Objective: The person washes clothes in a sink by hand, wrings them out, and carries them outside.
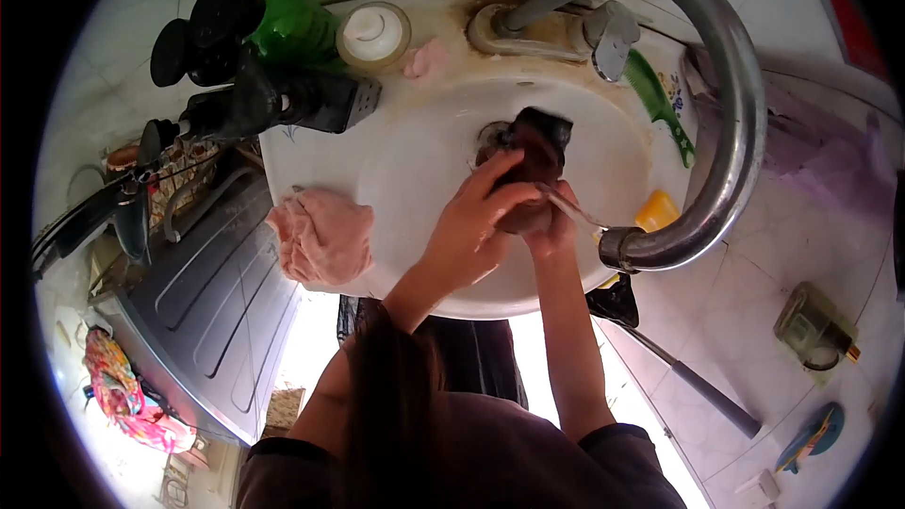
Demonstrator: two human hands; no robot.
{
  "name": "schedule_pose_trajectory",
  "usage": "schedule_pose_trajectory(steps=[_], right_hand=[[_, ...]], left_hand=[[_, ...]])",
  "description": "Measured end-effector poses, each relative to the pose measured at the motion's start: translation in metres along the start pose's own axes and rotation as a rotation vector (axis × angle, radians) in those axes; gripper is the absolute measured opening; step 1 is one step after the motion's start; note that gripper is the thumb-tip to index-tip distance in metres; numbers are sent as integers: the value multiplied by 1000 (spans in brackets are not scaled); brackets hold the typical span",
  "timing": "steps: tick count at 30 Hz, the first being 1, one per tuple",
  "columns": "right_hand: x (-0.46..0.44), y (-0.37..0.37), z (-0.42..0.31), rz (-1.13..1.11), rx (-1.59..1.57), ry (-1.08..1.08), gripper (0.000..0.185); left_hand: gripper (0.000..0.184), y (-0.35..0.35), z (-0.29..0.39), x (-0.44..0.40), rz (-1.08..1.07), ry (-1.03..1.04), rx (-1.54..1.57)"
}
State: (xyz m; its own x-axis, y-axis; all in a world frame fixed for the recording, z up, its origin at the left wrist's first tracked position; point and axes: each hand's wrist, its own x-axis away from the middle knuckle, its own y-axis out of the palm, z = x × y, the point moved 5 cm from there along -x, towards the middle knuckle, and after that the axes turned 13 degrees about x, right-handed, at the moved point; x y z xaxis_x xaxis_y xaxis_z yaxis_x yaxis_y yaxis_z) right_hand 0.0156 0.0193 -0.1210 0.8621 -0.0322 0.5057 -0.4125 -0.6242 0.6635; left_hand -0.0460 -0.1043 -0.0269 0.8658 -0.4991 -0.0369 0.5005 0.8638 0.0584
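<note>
Over the white sink [415,160] both hands hold a dark reddish-brown thing [537,155] with a black, squarish end; its exact kind I cannot make out. My left hand [476,221] curls its fingers around the near left side. Against the lower right side presses my right hand [554,226], its fingers mostly hidden behind the thing. A thin stream of water runs from the curved metal faucet [745,141] onto the thing and the hands, which look wet.
A pink cloth [325,236] lies on the sink's left rim. Black pump bottles [320,102], a green bottle [294,26] and a white-topped jar [373,33] crowd the back left. At the right are a green comb [652,94] and yellow soap [657,211].
</note>
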Motion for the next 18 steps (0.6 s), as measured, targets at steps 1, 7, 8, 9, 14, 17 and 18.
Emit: schedule_pose_trajectory(steps=[1,7,8,9,14,17,18], right_hand=[[0,7,-3,38,-28,-35,51],[25,9,32,423,-388,78,49],[34,17,37,467,-426,173,50],[39,21,41,510,-462,268,51],[2,8,47,-168,-286,160,44],[-9,-28,60,11,-116,205,41],[-8,-30,56,111,-45,193,39]], left_hand=[[39,3,-5,7,-2,0,-2],[36,2,-8,23,328,-368,-52],[32,2,-5,22,362,-237,-152],[27,4,-3,22,395,-103,-252],[26,4,-23,57,685,-370,539],[31,1,-22,68,824,-423,973],[32,-4,-17,67,800,-393,839]])
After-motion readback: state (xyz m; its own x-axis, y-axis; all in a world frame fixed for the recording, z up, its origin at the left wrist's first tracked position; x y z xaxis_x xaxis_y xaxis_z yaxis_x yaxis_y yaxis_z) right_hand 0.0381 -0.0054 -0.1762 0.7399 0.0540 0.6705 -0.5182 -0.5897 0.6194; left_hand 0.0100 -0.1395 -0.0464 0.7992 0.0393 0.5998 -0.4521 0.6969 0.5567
